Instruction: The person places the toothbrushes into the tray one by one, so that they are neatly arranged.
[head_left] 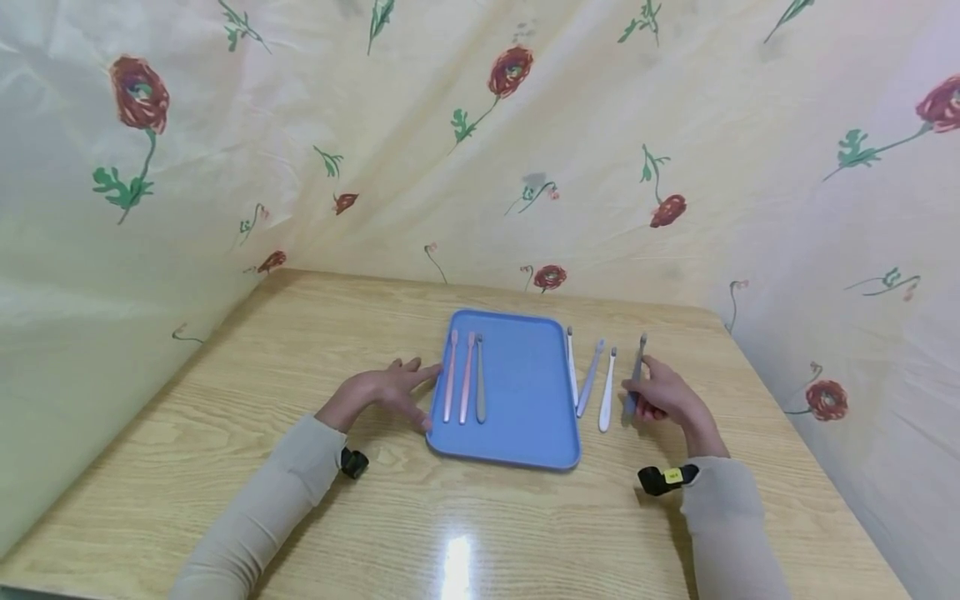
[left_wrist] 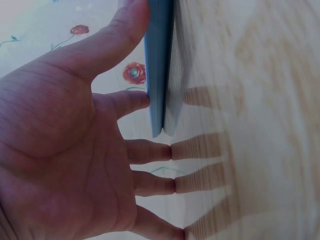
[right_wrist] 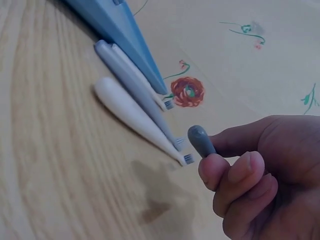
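My right hand (head_left: 666,393) pinches a grey toothbrush (right_wrist: 201,141) above the table, right of the blue tray (head_left: 525,392). Its fingers curl in at the handle, and the bristle end points away in the head view. At the tray's left edge, my left hand (head_left: 384,390) spreads its straight fingers; thumb and index finger touch the rim, while the other fingertips rest on the table in the left wrist view. Inside the tray lie two pink toothbrushes (head_left: 450,379) and a grey toothbrush (head_left: 481,383), side by side at the left.
Between tray and right hand lie a white toothbrush (head_left: 608,392) and a bluish-grey toothbrush (head_left: 590,379). Another white toothbrush (head_left: 572,362) lies along the tray's right rim. The wooden table (head_left: 360,308) meets a flowered cloth (head_left: 390,150) at the back and sides.
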